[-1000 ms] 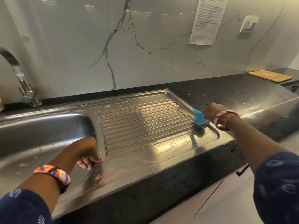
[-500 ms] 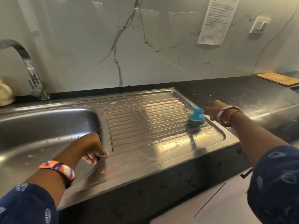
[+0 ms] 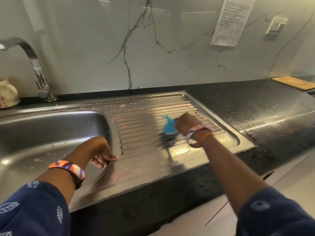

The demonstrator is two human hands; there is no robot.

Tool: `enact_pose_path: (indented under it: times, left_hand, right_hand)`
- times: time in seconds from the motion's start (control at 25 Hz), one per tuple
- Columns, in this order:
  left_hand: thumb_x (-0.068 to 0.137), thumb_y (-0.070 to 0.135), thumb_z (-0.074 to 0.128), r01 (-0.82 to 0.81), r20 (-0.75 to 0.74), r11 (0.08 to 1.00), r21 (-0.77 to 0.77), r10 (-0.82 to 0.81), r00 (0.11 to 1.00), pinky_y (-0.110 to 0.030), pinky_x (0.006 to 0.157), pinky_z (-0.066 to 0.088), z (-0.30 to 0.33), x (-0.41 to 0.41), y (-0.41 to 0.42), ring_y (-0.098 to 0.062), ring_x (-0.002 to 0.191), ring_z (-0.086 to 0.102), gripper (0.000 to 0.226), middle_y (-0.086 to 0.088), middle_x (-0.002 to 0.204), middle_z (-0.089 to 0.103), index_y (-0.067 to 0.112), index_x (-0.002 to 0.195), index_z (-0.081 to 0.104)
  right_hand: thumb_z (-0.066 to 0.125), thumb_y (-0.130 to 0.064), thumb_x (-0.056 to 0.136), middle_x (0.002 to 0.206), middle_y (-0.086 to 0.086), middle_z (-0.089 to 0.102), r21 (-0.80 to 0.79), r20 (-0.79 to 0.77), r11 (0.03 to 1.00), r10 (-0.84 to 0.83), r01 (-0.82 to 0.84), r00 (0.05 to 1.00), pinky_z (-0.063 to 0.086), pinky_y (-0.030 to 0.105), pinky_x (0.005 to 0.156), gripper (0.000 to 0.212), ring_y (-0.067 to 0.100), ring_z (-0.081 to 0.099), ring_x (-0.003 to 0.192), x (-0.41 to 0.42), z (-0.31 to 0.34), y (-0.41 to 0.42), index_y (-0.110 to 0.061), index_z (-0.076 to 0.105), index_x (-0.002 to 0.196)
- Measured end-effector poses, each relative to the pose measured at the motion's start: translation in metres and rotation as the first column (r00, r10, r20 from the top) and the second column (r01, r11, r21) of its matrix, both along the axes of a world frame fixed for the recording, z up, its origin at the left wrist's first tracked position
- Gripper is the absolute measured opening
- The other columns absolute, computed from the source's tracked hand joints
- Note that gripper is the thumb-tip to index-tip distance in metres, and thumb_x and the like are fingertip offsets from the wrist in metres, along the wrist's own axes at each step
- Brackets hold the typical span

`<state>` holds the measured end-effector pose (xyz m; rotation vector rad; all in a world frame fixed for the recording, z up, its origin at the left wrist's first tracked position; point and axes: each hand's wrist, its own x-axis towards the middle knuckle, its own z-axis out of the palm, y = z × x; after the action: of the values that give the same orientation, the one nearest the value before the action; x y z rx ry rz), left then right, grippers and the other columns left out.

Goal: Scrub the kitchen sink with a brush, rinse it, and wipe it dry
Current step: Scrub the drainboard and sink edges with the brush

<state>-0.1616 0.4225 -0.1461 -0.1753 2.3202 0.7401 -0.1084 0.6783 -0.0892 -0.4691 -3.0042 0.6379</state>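
Note:
A stainless steel sink (image 3: 42, 126) has a basin on the left and a ribbed, wet drainboard (image 3: 144, 116) on the right. My right hand (image 3: 185, 124) grips a blue brush (image 3: 168, 128) whose dark bristles press on the middle of the drainboard ribs; the brush is blurred with motion. My left hand (image 3: 100, 150) rests on the rim between basin and drainboard, its fingers curled over the basin's edge. Soap specks dot the steel.
A chrome tap (image 3: 36, 68) stands at the back left, with a cream ceramic piece (image 3: 7, 94) beside it. The black counter (image 3: 255, 106) to the right is wet. A wooden board (image 3: 294, 82) lies far right. A paper notice (image 3: 230, 21) and switch (image 3: 277, 26) hang on the marble wall.
My right hand has swept the brush leftward from the drainboard's right end to its middle. My left hand stays on the basin rim.

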Motion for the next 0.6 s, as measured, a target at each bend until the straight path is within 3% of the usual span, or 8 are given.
enact_pose_path:
  times: [0.08, 0.16, 0.24, 0.32, 0.4, 0.48, 0.52, 0.6]
  left_hand:
    - [0.087, 0.011, 0.066, -0.055, 0.027, 0.997, 0.061, 0.053, 0.998, -0.027, 0.064, 0.050, 0.000, 0.003, -0.004, -0.018, 0.066, 0.057, 0.018, -0.012, 0.075, 0.059, 0.001, 0.076, 0.055]
    - [0.086, 0.012, 0.067, -0.078, 0.068, 0.994, 0.081, 0.072, 0.995, -0.027, 0.066, 0.049, 0.002, 0.006, -0.007, -0.018, 0.066, 0.056, 0.018, -0.012, 0.075, 0.059, 0.001, 0.076, 0.056]
    - [0.086, 0.011, 0.067, -0.074, 0.066, 0.994, 0.078, 0.069, 0.995, -0.028, 0.067, 0.050, 0.002, 0.004, -0.008, -0.018, 0.067, 0.056, 0.018, -0.012, 0.075, 0.059, 0.001, 0.076, 0.057]
    - [0.086, 0.012, 0.066, -0.052, 0.066, 0.997, 0.058, 0.048, 0.997, -0.032, 0.076, 0.051, 0.003, 0.002, -0.005, -0.020, 0.072, 0.058, 0.019, -0.012, 0.077, 0.060, 0.001, 0.075, 0.057]
    - [0.089, 0.016, 0.064, -0.010, 0.084, 1.000, 0.019, 0.008, 0.996, -0.031, 0.083, 0.050, 0.003, 0.002, -0.003, -0.022, 0.087, 0.058, 0.021, -0.011, 0.086, 0.062, 0.003, 0.075, 0.055]
    - [0.089, 0.018, 0.065, 0.020, 0.059, 1.000, -0.020, -0.019, 0.998, -0.031, 0.083, 0.051, 0.002, 0.001, -0.001, -0.022, 0.096, 0.057, 0.023, -0.012, 0.096, 0.062, 0.004, 0.075, 0.054]
    - [0.087, 0.018, 0.067, 0.032, 0.026, 0.999, -0.044, -0.031, 0.999, -0.033, 0.087, 0.051, 0.003, 0.000, 0.000, -0.022, 0.095, 0.058, 0.023, -0.012, 0.096, 0.062, 0.004, 0.075, 0.054]
    - [0.084, 0.019, 0.071, 0.068, -0.033, 0.992, -0.102, -0.071, 0.997, -0.033, 0.087, 0.052, 0.005, -0.002, 0.002, -0.022, 0.084, 0.061, 0.026, -0.011, 0.088, 0.064, 0.004, 0.072, 0.054]
  right_hand:
    - [0.050, -0.015, 0.092, 0.119, 0.017, 0.065, -0.141, -0.032, 0.964, 0.222, -0.224, 0.975, 0.047, 0.031, 0.088, 0.034, 0.030, 0.061, 0.110, 0.011, -0.010, -0.065, -0.007, 0.062, 0.122]
    - [0.049, -0.013, 0.092, 0.127, 0.016, 0.061, -0.166, -0.049, 0.918, 0.358, -0.361, 0.933, 0.043, 0.030, 0.096, 0.037, 0.029, 0.057, 0.116, 0.018, -0.011, -0.098, -0.011, 0.058, 0.128]
    - [0.049, -0.014, 0.093, 0.120, 0.014, 0.065, -0.162, -0.007, 0.926, 0.344, -0.341, 0.939, 0.046, 0.027, 0.084, 0.036, 0.023, 0.063, 0.098, 0.013, -0.005, -0.077, -0.011, 0.058, 0.128]
    - [0.050, -0.015, 0.094, 0.096, 0.011, 0.062, -0.154, 0.017, 0.967, 0.207, -0.202, 0.978, 0.041, 0.015, 0.059, 0.035, 0.011, 0.050, 0.064, 0.017, 0.012, -0.037, -0.003, 0.059, 0.126]
    - [0.046, -0.011, 0.096, 0.086, 0.016, 0.053, -0.086, 0.044, 0.996, 0.008, -0.004, 0.999, 0.036, 0.011, 0.045, 0.036, 0.012, 0.039, 0.059, 0.025, 0.029, 0.002, 0.007, 0.053, 0.127]
    - [0.042, -0.005, 0.097, 0.107, 0.029, 0.057, 0.079, 0.030, 0.988, -0.138, 0.135, 0.990, 0.037, 0.014, 0.049, 0.037, 0.027, 0.051, 0.081, 0.037, 0.044, 0.042, 0.013, 0.046, 0.130]
    - [0.042, -0.005, 0.097, 0.119, 0.032, 0.054, 0.059, 0.002, 0.963, -0.263, 0.263, 0.965, 0.036, 0.016, 0.055, 0.038, 0.033, 0.053, 0.097, 0.037, 0.045, 0.064, 0.015, 0.045, 0.129]
    - [0.048, -0.013, 0.096, 0.113, 0.029, 0.058, 0.067, 0.001, 0.906, -0.419, 0.418, 0.908, 0.040, 0.029, 0.072, 0.039, 0.036, 0.054, 0.096, 0.025, 0.038, 0.092, 0.013, 0.053, 0.124]
